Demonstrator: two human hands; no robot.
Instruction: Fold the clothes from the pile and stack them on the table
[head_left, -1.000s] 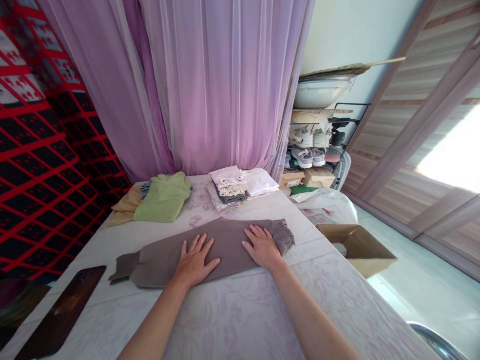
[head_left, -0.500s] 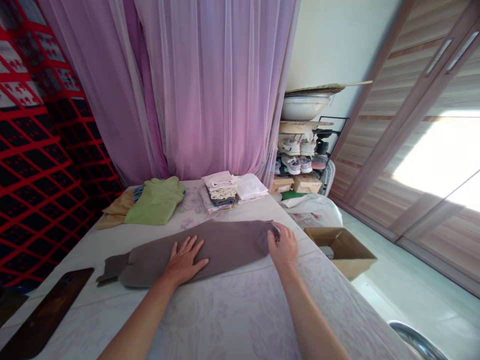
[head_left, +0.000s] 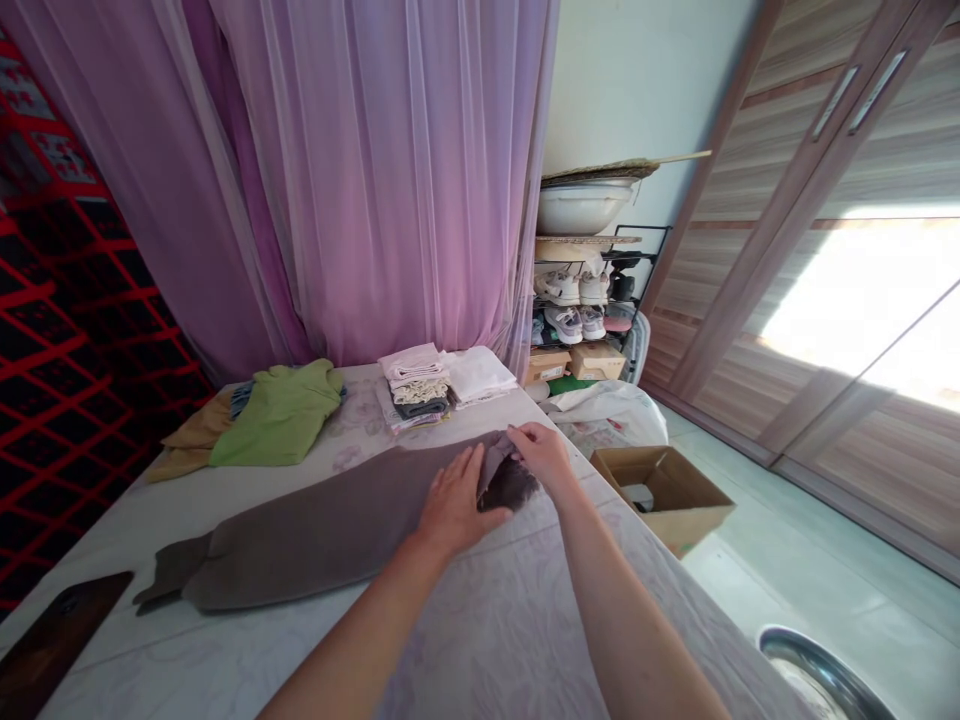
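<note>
A long grey-brown folded garment [head_left: 300,530] stretches across the bed, its narrower end toward the left. At its right end the opening is lifted, showing a dark, fuzzy lining [head_left: 508,487]. My left hand [head_left: 457,500] lies flat on the cloth beside that opening, fingers extended and thumb near the lining. With thumb and fingertips, my right hand [head_left: 541,455] pinches the upper edge of the opening.
Behind the garment are a green garment [head_left: 277,415] over a tan one [head_left: 191,435], and stacks of folded clothes [head_left: 416,385]. A dark phone [head_left: 64,640] lies front left. Beyond the bed's right edge stand a cardboard box [head_left: 664,495] and a shoe rack [head_left: 592,290].
My left hand has slid right along the garment to its open end. My right hand has shifted to the upper edge and lifted it, exposing the lining. The view has turned slightly right.
</note>
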